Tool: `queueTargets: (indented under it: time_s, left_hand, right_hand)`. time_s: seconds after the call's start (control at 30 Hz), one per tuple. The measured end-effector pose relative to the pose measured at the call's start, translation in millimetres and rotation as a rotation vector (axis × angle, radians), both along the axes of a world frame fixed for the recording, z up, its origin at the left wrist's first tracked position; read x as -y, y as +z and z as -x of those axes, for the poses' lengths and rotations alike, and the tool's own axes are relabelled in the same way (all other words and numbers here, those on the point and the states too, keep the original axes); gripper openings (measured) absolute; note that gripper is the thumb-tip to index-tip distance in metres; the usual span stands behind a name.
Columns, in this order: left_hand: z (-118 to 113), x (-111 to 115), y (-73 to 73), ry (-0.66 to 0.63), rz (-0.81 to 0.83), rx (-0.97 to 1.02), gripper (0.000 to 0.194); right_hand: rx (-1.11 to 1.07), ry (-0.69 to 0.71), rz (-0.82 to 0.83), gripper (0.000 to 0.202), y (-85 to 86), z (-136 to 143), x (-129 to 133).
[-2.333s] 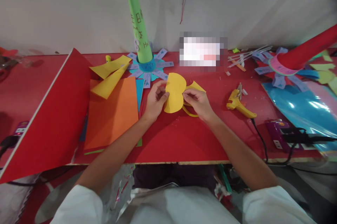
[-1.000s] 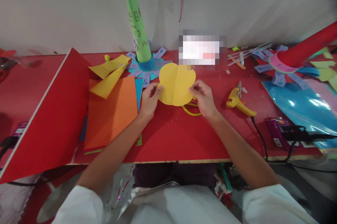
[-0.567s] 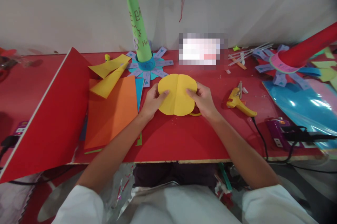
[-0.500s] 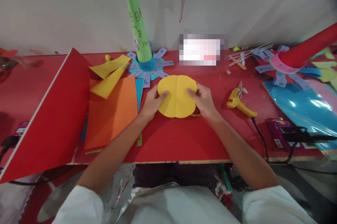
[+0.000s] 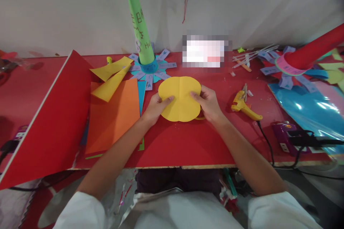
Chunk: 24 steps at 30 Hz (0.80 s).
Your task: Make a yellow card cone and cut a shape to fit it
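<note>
A yellow paper cutout [image 5: 180, 105] with rounded lobes and a crease down its middle is held above the red table [image 5: 185, 146]. My left hand [image 5: 157, 107] grips its left side, thumb on top and fingers behind. On the right side my right hand [image 5: 208, 101] pinches it the same way. Part of a yellow ring-shaped thing [image 5: 200, 117] shows beneath the paper beside my right hand. Behind the cutout stands a green paper tube [image 5: 141, 24] on a blue base with purple strips.
Orange sheets [image 5: 115, 114], yellow paper pieces [image 5: 111, 85] and an upright red board [image 5: 53, 121] are at the left. To the right lie a yellow glue gun [image 5: 245, 107], a purple power box [image 5: 286, 137], a blue sheet [image 5: 303, 107] and a red tube [image 5: 317, 49].
The yellow cutout is spread slightly wider and flatter, its left edge a little further left. My left hand has shifted slightly left and down; my right hand has hardly moved.
</note>
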<state>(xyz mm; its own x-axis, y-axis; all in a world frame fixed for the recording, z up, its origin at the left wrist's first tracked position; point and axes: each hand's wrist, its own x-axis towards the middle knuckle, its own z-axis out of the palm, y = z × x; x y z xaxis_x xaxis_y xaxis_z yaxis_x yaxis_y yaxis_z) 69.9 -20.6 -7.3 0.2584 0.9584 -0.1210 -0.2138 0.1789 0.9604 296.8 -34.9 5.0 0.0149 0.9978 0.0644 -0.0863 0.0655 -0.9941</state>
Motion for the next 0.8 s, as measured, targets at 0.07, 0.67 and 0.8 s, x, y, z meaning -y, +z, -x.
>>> queueTargets:
  time_s: [0.07,0.67,0.8]
  left_hand:
    - [1.0,0.5,0.2,0.013,-0.015,0.002,0.062]
    - [2.9,-4.1,4.5,0.141,-0.156,-0.026,0.06]
    - [6.4,-6.6,3.8,0.192,-0.272,-0.091,0.056]
  right_hand:
    - [0.012,0.041,0.014,0.056,-0.6,0.5,0.0]
    - [-0.027,-0.028,0.084,0.057,0.2,-1.5,-1.8]
    - [-0.002,-0.001,0.043,0.056,-0.5,0.4,-1.0]
